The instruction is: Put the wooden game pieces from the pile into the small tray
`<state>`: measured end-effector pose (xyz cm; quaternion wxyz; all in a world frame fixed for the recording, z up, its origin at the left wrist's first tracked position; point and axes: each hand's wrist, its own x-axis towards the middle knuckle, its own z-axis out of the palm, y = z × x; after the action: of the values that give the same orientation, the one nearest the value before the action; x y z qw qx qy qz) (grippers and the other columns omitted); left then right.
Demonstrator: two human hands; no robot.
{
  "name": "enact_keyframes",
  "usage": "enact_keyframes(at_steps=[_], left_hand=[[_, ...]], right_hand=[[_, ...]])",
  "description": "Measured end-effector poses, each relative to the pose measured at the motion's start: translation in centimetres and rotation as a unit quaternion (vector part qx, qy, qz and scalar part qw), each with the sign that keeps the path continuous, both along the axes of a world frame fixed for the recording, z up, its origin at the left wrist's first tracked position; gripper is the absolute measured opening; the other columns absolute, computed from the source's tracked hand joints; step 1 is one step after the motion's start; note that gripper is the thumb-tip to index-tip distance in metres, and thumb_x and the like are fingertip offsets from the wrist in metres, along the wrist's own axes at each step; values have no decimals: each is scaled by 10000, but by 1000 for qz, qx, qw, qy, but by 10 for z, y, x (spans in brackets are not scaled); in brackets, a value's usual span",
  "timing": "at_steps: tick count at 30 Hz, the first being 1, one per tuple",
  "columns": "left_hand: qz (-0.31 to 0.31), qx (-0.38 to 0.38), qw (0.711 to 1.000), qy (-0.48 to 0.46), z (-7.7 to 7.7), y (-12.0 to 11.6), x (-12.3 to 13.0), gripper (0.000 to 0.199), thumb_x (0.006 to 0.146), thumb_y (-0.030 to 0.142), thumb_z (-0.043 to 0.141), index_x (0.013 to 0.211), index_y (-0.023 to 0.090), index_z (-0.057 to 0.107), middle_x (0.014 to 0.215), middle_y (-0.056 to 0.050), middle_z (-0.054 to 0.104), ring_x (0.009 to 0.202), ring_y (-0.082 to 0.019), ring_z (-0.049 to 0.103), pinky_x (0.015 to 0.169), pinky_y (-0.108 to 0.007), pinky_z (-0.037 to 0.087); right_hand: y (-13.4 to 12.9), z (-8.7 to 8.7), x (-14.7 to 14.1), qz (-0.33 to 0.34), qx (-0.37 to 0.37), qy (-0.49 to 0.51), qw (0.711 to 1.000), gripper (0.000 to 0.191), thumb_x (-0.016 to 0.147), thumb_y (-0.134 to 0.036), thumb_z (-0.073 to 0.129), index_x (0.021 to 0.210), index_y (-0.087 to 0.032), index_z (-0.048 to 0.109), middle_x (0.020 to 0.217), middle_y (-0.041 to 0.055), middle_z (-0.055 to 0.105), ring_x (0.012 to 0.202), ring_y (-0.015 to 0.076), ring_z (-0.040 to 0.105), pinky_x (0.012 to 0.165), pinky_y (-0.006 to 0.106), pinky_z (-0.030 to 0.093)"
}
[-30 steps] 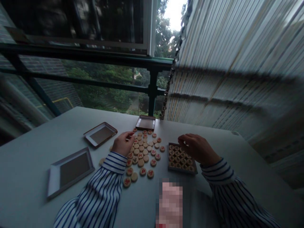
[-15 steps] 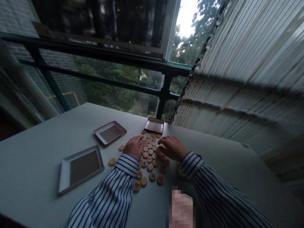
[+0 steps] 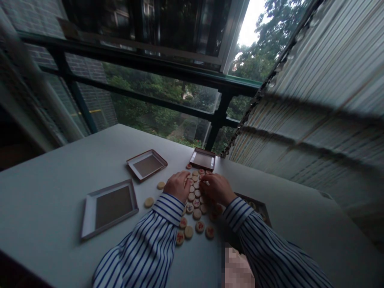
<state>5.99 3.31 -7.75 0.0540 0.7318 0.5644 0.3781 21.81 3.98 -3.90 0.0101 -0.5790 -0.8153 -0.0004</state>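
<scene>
Many round wooden pieces (image 3: pixel 197 214), some with red or dark characters, lie in a loose cluster on the white table (image 3: pixel 162 256). At the cluster's left edge rests my left hand (image 3: pixel 178 186), its fingers curled over pieces; whether it grips one is hidden. My right hand (image 3: pixel 218 188) is over the right side, fingers bent down and bunched at the pieces, and what they hold is too small to make out. Two plain pieces (image 3: pixel 149 202) (image 3: pixel 161 185) lie apart to the left of my left hand.
An open shallow box part (image 3: pixel 136 196) lies at the left, with a smaller one (image 3: pixel 164 163) behind it. Another small tray (image 3: pixel 213 163) stands behind the pieces. A dark tray (image 3: pixel 265 208) is partly under my right forearm. Railing and curtain border the table.
The view has shifted, so the table items appear slightly further right. My right hand has come closer to my left, and its fingers have bent together. The dark tray shows more.
</scene>
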Motion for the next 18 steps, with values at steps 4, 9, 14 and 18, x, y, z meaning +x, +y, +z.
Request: enact_keyframes(at_steps=[4, 9, 14, 18], left_hand=[[-2, -11, 1000, 5, 2, -2, 1, 233, 747, 174, 443, 947, 154, 560, 904, -74, 621, 820, -193, 559, 754, -316, 435], [-3, -18, 1000, 15, 3, -5, 4, 229, 750, 186, 445, 947, 160, 558, 903, -75, 617, 826, -200, 556, 746, -326, 430], [-11, -16, 1000, 15, 2, -5, 6, 223, 754, 183, 439, 941, 165, 560, 896, -71, 611, 815, -188, 560, 758, -319, 428], [-12, -16, 1000, 16, 1, -5, 7, 227, 759, 187, 433, 944, 164, 562, 895, -71, 614, 822, -192, 565, 770, -324, 430]], right_hand=[[1, -1, 1, -12, 0, -1, 1000, 265, 819, -367, 381, 944, -267, 592, 947, 30, 623, 858, 170, 554, 685, 256, 362], [0, -3, 1, -22, 10, -2, 1000, 281, 814, -387, 369, 905, -262, 603, 904, 39, 634, 842, 177, 559, 690, 270, 354], [0, -3, -1, -37, 10, 0, 999, 289, 811, -407, 369, 899, -255, 598, 901, 44, 635, 841, 183, 562, 690, 279, 355], [-1, -2, -3, -49, 13, 1, 999, 265, 806, -375, 384, 894, -247, 599, 880, 47, 639, 820, 183, 568, 679, 276, 354]])
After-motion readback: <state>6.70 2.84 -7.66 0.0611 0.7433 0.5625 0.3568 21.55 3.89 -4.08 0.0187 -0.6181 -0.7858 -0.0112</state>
